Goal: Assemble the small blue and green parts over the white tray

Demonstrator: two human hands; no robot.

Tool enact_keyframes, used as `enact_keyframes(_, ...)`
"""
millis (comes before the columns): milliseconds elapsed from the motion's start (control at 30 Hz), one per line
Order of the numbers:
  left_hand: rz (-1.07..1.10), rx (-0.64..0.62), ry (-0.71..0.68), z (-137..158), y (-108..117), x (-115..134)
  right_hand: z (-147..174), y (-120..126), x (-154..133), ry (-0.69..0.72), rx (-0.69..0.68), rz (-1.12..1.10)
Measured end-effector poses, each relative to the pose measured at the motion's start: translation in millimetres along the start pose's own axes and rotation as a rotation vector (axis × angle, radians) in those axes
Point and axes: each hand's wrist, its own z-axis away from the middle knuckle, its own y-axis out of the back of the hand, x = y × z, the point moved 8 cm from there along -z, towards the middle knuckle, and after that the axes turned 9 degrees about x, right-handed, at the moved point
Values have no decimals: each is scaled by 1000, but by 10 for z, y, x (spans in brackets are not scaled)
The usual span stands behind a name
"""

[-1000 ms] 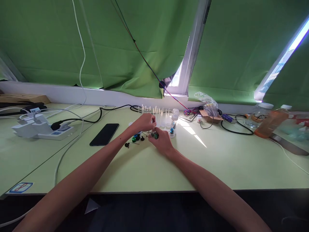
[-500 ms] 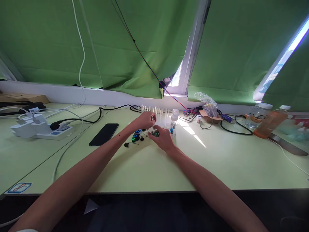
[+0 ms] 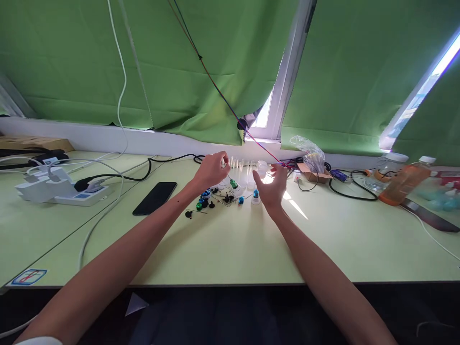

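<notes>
Both bare arms [image 3: 143,247] reach forward, angling inward; the left grip [image 3: 212,170] pinches, fingers curled, the right grip [image 3: 273,188] spreads thumb from fingers.

No readable text, blue-framed sticker [image 3: 29,277] with red mark, illegible, on table [image 3: 230,254] corner

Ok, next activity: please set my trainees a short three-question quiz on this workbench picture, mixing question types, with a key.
1. Multiple choice: what is the main colour of the small part just below the fingers of the left hand?
A) red B) green C) yellow

2. True or false: the smartphone lies between the white power strip and the loose parts on the table.

3. Fill in the blank: the white-capped bottle on the right side holds ____ liquid.

Key: 1. B; 2. True; 3. orange
</notes>
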Motion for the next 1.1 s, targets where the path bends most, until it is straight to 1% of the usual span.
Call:
enact_keyframes(100,-19,20,-2,-13,-4,53,23,-86,104,-51,-87,29)
enact_keyframes(233,-9,35,7,-6,-38,65,12,-94,145,-99,-100,-23)
enact_keyframes(433,32,33,-2,50,-130,60,-58,-52,147,-178,-99,-222)
enact_keyframes(533,30,46,-31,80,-161,101,-92,-21,118,-214,-92,-322)
enact_keyframes(633,31,65,-80,106,-170,180,-113,-30,132,-288,-99,-454)
enact_keyframes(767,26,85,-105,122,-175,248,-141,-56,239,-416,-66,-616)
enact_keyframes(867,23,115,-120,124,-176,264,-146,-133,309,-543,-114,-773)
enact_keyframes(933,15,137,-136,123,-181,272,-154,-168,310,-596,-152,-862)
enact_keyframes(1000,-5,151,-154,119,-193,283,-171,-174,293,-614,-169,-909)
enact_keyframes(1100,-39,161,-163,99,-220,299,-194,-170,273,-612,-180,-921)
